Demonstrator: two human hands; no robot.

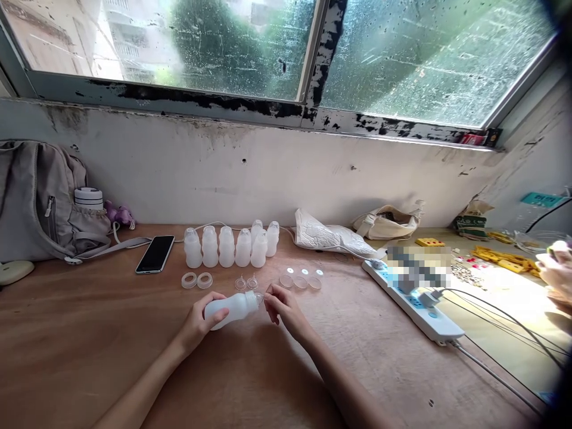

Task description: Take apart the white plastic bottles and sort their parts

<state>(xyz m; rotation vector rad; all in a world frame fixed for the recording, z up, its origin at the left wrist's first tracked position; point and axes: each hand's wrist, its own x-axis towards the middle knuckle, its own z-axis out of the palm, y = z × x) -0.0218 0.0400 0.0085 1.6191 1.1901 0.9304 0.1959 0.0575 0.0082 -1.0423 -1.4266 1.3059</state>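
Observation:
My left hand (200, 322) is wrapped round a frosted white baby bottle (235, 310), which lies tilted with its neck to the right. A clear nipple (259, 298) sits at the bottle's neck. The fingers of my right hand (280, 307) are pinched together at the nipple's tip. Just beyond are two white rings (197, 280), two clear nipples (246, 282) and several clear round caps (300, 280) with small white discs (304, 271) behind them. Several capped bottles (226, 247) stand upright in a group at the back.
A black phone (154, 254) lies left of the bottles, near a grey backpack (40, 202). A white packet (328, 235) and a beige pouch (388, 222) rest by the wall. The power strip (413, 304) with cables is at right; another person's hand (556, 271) shows at far right.

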